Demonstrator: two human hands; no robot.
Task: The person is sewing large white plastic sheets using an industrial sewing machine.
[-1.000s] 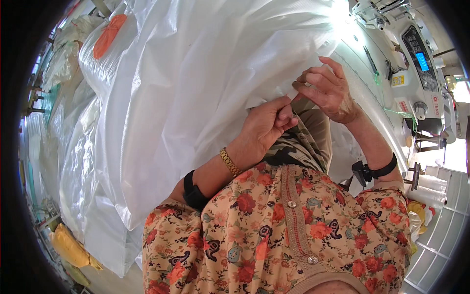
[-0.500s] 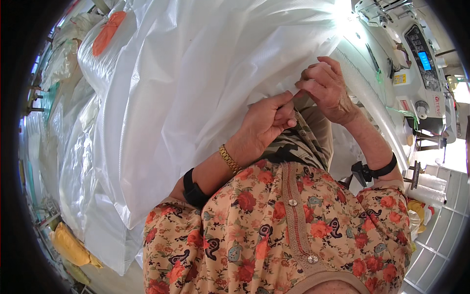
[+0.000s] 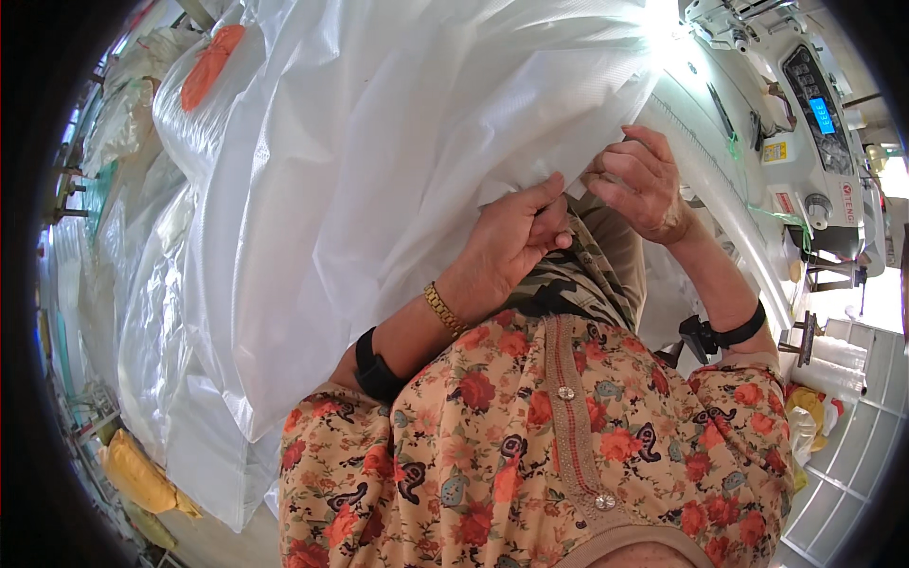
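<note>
A large translucent white plastic sheet (image 3: 379, 161) lies in loose folds across the work surface and over my lap. My left hand (image 3: 521, 229) pinches its near edge between thumb and curled fingers. Just to the right, my right hand (image 3: 639, 185) is closed on the same edge, its index finger bent upward. A short stretch of the edge shows between the two hands. What lies inside my curled fingers is hidden.
On the right stands a white sewing machine (image 3: 814, 180) with a lit blue display, its lamp glowing above the sheet. Green thread hangs near it. More clear plastic (image 3: 147, 284) with an orange patch (image 3: 212, 66) is heaped left. A yellow packet (image 3: 142, 471) lies lower left.
My right hand has moved slightly right and down, widening the small space between my hands. My left hand stays nearly still on the sheet's edge.
</note>
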